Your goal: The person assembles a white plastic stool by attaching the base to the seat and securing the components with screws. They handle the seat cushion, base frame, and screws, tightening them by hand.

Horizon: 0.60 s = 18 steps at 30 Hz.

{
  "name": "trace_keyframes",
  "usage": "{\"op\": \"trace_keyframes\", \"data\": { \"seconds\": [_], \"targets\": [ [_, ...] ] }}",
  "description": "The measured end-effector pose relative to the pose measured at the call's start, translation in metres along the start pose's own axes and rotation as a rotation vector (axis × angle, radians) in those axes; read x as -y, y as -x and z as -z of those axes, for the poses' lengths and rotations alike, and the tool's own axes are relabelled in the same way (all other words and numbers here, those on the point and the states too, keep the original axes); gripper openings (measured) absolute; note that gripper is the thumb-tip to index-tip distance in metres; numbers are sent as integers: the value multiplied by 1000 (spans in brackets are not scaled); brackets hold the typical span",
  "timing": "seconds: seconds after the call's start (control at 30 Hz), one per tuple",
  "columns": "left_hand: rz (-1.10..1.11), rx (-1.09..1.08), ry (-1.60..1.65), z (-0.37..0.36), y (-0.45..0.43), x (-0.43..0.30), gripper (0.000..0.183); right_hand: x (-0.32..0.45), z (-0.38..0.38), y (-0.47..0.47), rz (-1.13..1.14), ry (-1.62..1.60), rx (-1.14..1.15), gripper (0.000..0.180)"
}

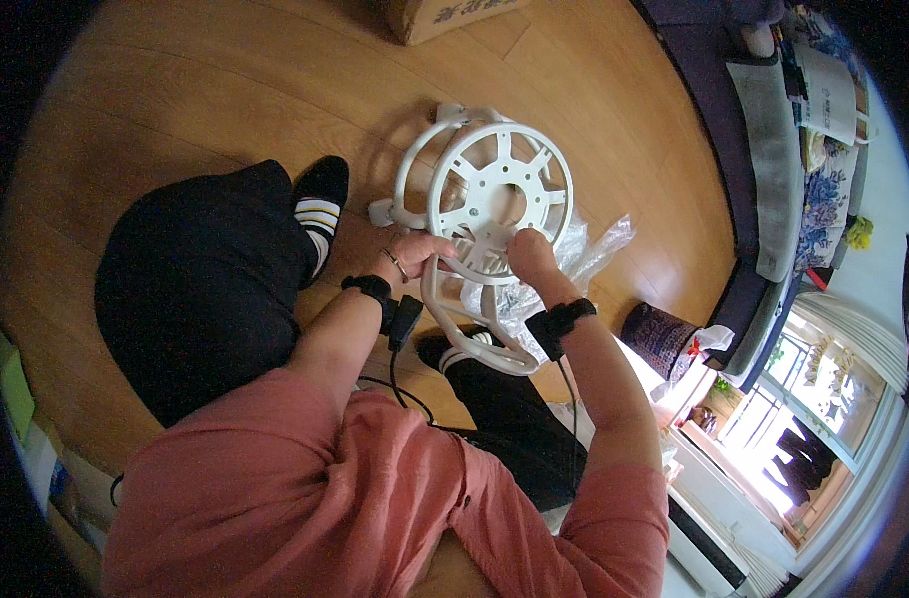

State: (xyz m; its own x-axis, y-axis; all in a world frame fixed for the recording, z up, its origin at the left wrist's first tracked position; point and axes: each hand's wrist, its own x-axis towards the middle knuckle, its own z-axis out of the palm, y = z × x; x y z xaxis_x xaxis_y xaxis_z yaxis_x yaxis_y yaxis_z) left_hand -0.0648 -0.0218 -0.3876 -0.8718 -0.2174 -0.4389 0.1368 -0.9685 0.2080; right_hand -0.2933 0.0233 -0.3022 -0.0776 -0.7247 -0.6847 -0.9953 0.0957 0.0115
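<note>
Before me on the floor stands a white tubular frame (pixel 411 161) with bent legs and blocky feet. On top of it sits a white round spoked disc (pixel 491 183), pierced by a large centre hole and several small holes. My left hand (pixel 417 253) grips its lower left rim, thumb on top and other fingers partly hidden. At the disc's lower right, my right hand (pixel 533 258) is curled over the surface; whether its fingers pinch a small part is hidden. A crumpled clear plastic bag (pixel 607 238) lies under and beside the frame, with small pieces seemingly inside.
A cardboard box (pixel 454 19) bearing writing stands at the far edge. To the right are a dark sofa (pixel 697 67) and a patterned bin (pixel 656 336) with a plastic liner. Black cables (pixel 394 381) hang from my wrist devices. My feet flank the frame.
</note>
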Motion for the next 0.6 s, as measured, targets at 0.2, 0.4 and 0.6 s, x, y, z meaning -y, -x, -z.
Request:
{"op": "trace_keyframes", "data": {
  "seconds": [0.2,0.4,0.6],
  "targets": [
    [-18,-7,8,3,-3,4,44,36,43,20,-174,-16,13,26],
    [-31,-15,16,4,-6,8,45,38,58,29,-26,93,7,17],
    [-22,-10,52,3,-4,7,43,26,41,20,81,140,-33,14]
  ]
}}
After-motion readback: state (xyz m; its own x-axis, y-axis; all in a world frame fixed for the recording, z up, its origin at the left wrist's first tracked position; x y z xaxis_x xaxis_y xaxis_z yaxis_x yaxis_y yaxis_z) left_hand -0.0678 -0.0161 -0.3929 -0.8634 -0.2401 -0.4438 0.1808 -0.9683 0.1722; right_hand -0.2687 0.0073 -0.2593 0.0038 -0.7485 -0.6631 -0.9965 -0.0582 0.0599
